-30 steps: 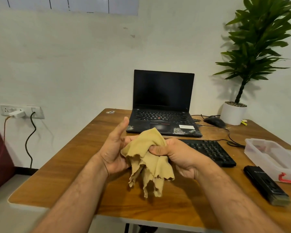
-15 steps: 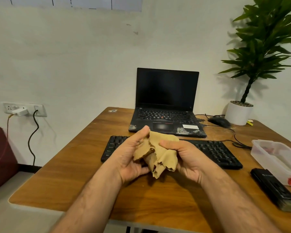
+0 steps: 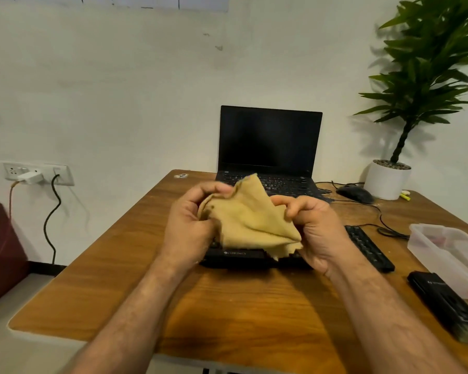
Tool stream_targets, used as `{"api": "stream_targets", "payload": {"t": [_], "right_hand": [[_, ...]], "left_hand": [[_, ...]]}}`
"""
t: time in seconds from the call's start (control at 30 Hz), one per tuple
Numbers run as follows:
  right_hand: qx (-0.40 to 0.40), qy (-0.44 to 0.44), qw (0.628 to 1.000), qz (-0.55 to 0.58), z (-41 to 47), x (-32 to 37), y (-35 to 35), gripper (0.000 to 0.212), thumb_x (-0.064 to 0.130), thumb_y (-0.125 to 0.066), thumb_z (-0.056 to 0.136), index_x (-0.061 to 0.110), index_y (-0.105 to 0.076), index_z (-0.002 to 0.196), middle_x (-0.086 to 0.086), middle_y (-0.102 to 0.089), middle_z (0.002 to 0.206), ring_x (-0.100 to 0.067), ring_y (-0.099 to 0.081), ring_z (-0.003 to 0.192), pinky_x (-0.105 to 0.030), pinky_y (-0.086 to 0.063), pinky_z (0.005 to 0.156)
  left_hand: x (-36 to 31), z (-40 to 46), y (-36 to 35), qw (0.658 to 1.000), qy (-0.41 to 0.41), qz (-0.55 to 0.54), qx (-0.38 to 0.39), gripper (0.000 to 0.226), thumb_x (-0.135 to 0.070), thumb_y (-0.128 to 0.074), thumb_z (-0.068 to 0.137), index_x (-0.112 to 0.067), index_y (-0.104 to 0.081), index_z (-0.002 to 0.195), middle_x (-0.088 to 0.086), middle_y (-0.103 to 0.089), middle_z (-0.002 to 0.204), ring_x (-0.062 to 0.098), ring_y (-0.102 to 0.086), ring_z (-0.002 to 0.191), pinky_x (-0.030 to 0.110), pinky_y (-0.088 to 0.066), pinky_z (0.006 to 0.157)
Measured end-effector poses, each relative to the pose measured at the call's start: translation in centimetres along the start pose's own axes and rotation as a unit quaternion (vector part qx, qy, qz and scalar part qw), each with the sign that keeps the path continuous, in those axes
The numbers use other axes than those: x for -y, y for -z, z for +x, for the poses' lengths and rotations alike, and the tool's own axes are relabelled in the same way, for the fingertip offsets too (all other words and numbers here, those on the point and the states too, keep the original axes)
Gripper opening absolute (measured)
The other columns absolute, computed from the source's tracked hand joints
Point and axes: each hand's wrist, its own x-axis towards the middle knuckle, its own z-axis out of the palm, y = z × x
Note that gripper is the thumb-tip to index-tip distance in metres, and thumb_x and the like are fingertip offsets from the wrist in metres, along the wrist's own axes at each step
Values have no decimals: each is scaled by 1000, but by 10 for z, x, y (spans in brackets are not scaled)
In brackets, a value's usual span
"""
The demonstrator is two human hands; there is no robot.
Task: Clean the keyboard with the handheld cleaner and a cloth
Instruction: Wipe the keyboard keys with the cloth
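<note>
Two hands at work on one cloth [image 3: 250,221], held above our keyboard [image 3: 368,247] on the wooden surface [image 3: 254,300]: we judge this the wiping stage, cloth being readied. Left hand [image 3: 191,225] and right hand [image 3: 318,230] both pinch it with curled fingers; next, we lower it onto the keys.

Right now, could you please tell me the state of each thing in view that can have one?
cloth: bunched, held above the keyboard by both hands
left hand: grips the cloth
right hand: pinches the cloth
keyboard: flat on the table, partly hidden behind the hands
laptop: lid open, screen dark
plastic box: open, no lid on it
wall socket: white adapter and black cable plugged in
handheld cleaner: lying on the table, untouched
</note>
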Motion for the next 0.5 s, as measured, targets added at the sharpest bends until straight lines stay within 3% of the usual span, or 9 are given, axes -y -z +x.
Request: {"api": "stream_targets", "payload": {"t": [0.07,0.13,0.23,0.3,0.33,0.43,0.5], "right_hand": [[-14,10,1000,-23,1,-5,1,61,-23,-34,81,14,-61,41,-6,-76,81,-20,-73,82,-36,-58,67],[-27,10,999,-18,2,-10,4,56,-18,-36,84,14,-67,49,-7,-76,85,-21,-71,87,-38,-55,71],[-14,-27,999,27,0,-18,3,20,15,-57,92,15,-76,98,-12,-74,107,-22,-70,95,-46,-56,80],[8,-94,995,40,-2,-23,3,50,41,-72,81,18,-66,124,-17,-68,121,-30,-70,103,-56,-57,82],[29,-119,992,38,-2,-26,3,59,40,-77,77,17,-62,129,-18,-68,121,-34,-70,103,-58,-58,79],[43,-130,991,2,0,-25,3,62,-1,-79,70,12,-60,127,-19,-73,106,-34,-74,90,-47,-63,66],[31,-111,992,-47,4,-18,6,61,-5,-75,65,12,-61,122,-18,-74,100,-34,-74,85,-42,-63,63]], "left_hand": [[5,-3,-1,998,-58,-10,20,35,16,-63,64,-19,-64,67,-2,-64,78,9,-61,72,25,-51,64],[10,-5,-1,996,-85,12,24,33,16,-61,63,-16,-56,60,-1,-58,78,7,-60,71,20,-49,63],[17,-6,0,992,-112,49,14,48,19,-61,63,-29,-59,60,-7,-59,81,9,-57,73,21,-47,65],[22,-5,2,990,-124,62,16,52,22,-61,65,-30,-60,61,-6,-58,82,14,-55,74,24,-47,66],[24,-4,4,989,-122,75,19,53,22,-61,68,-31,-60,61,-5,-58,82,15,-55,75,25,-47,67],[20,-7,12,987,-109,104,58,44,14,-62,68,-30,-59,64,-8,-56,81,8,-52,74,19,-44,65],[18,-12,22,987,-73,93,107,43,15,-61,68,-28,-58,76,-10,-57,80,7,-52,72,19,-43,62]]}}
